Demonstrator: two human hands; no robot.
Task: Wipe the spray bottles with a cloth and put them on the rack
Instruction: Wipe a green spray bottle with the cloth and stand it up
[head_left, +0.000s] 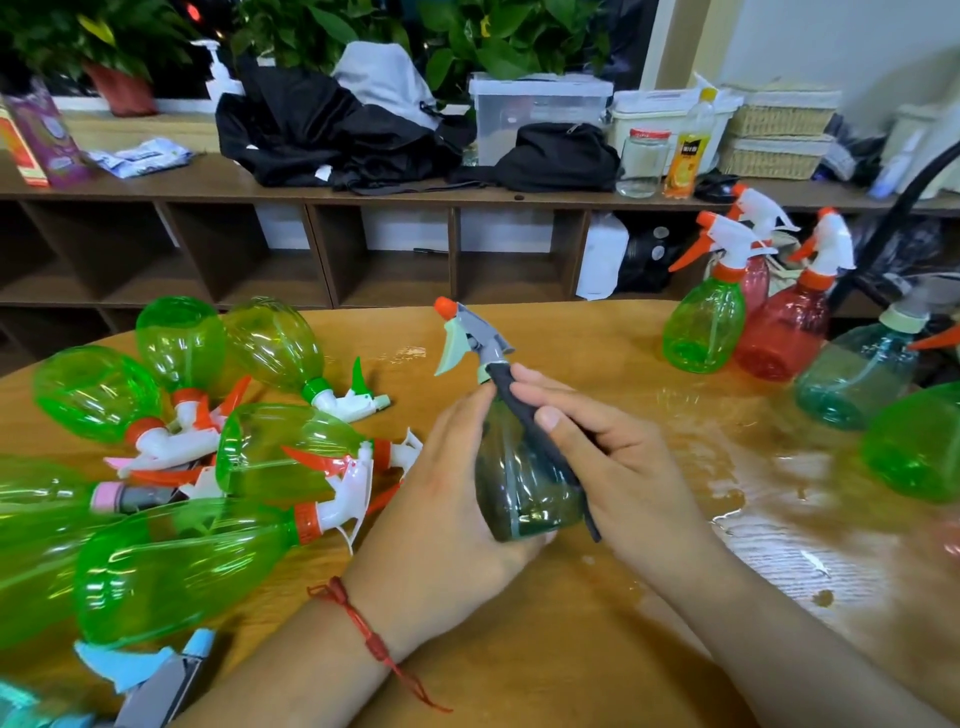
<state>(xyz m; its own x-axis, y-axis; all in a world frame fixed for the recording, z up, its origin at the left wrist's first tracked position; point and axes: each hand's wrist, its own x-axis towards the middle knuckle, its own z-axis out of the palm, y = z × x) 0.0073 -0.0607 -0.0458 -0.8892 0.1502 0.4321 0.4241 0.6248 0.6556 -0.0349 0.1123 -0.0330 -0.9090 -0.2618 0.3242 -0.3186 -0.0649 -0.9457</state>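
A dark teal spray bottle (522, 483) with a grey trigger head and orange nozzle is held upright over the middle of the wooden table (519, 649). My left hand (447, 499) grips its body from the left. My right hand (597, 457) presses a dark cloth (540, 431) against the bottle's neck and right side, thumb on top of the cloth. Several green spray bottles (171, 561) lie on their sides in a pile at the left. Standing at the right are a green bottle (704, 322), a red one (784, 332) and a teal one (852, 374).
A low wooden shelf unit (322, 249) runs along the back, with black bags, boxes, a jar, a juice bottle and plants on top. Water puddles (727, 457) lie on the table's right part. Another green bottle (914, 447) sits at the right edge.
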